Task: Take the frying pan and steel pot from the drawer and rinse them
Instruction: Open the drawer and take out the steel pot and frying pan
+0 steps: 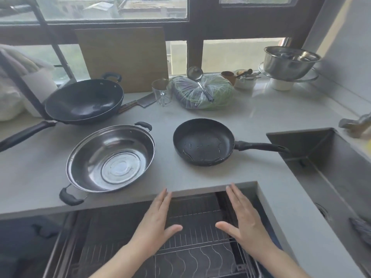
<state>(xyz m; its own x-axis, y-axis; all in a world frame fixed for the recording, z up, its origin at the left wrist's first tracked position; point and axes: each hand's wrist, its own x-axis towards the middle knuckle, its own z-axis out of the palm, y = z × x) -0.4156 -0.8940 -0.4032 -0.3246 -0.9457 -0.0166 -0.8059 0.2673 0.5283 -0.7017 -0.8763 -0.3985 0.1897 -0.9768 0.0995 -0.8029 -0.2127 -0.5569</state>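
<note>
The pan (202, 141) sits upright on the counter (261, 117), its black handle pointing right toward the sink (329, 169), with pale streaks on its dark base. Just to its left, apart from it, stands the steel pot (111, 158), also upright, one black lug handle overhanging the counter's front edge and the other at the far rim. Below the counter edge the drawer (192, 233) stands pulled out, showing a wire rack inside. Above it hover the left hand (158, 221) and the right hand (243, 219), both flat with fingers straight and thumbs turned inward, grasping nothing, their fingertips near the counter's edge. Behind the pot a black wok (84, 101) rests on the counter with its long handle running off to the left. A cleaver (138, 103) lies beside it, then a glass mug (161, 91) and a bag of greens (202, 93) with a ladle (198, 81) on top. A board (122, 57) leans against the window, and a steel bowl (289, 61) stands at the far right
</note>
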